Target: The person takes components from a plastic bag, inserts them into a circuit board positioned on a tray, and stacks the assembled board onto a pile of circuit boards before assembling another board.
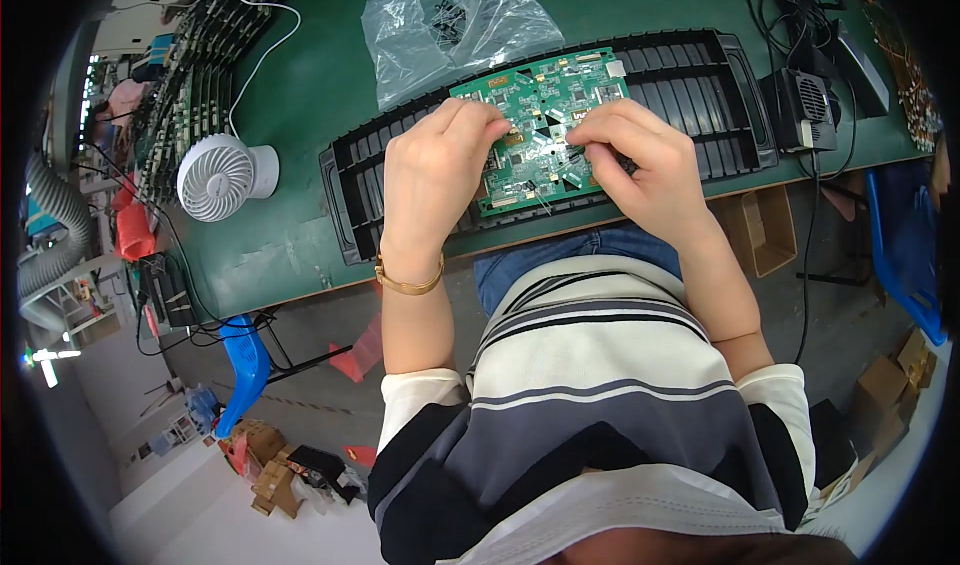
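A green circuit board (550, 90) lies across a black slotted tray (690, 90), tilted slightly in view. Over the board's left part is my left hand (437, 170), thumb and fingers pinched together near a small part. My right hand (648, 165) pinches close to the board's middle, its other fingers curled. Whatever sits between the fingertips of either hand is too small to make out. Behind the board, a clear plastic bag (480, 30) holds small black pieces.
On the green table (310, 75), a white fan (218, 177) stands at left beside stacked circuit boards (190, 95). A black vented device (805, 110) and cables are at right. Blue chairs (245, 365) and cardboard boxes (275, 470) are on the floor.
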Action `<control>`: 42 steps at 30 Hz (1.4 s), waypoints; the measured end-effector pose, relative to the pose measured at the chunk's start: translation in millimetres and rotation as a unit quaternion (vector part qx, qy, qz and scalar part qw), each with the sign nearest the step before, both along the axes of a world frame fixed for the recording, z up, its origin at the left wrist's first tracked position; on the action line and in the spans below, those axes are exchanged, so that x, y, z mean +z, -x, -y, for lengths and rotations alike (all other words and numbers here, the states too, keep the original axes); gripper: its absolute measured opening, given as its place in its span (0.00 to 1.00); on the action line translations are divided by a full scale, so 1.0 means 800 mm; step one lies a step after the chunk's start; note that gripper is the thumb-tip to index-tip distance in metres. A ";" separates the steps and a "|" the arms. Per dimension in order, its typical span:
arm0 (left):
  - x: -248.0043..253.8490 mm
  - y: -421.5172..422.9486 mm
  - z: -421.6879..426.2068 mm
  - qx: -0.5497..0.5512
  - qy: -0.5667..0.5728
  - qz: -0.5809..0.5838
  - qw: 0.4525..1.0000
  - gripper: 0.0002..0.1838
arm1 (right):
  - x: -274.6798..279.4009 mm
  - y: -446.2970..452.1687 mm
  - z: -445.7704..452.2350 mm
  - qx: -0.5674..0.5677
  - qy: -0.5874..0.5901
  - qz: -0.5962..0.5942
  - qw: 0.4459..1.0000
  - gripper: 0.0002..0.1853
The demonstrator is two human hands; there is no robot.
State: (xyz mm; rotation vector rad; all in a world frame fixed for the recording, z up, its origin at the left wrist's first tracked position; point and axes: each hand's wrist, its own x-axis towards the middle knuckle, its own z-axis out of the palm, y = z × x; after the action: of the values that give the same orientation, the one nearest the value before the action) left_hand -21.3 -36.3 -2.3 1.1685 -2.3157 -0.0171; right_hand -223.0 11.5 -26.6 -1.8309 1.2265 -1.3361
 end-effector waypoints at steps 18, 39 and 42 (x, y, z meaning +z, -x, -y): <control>-0.001 -0.003 -0.004 -0.053 0.005 -0.008 0.999 0.06 | 0.043 0.028 0.069 -0.031 0.078 -0.155 0.984 0.12; -0.022 -0.024 0.174 -0.026 -0.192 0.067 0.979 0.11 | 0.026 0.022 0.096 -0.021 0.062 -0.237 0.969 0.14; -0.019 -0.025 0.174 -0.031 -0.204 0.064 0.976 0.08 | 0.026 0.022 0.097 -0.017 0.073 -0.236 0.969 0.14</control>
State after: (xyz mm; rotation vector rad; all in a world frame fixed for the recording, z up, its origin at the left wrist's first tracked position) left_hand -1.3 -175.6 -17.8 1.3226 -2.5367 -0.4751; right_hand -240.9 -65.9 -6.0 -2.3321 1.4282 -1.0613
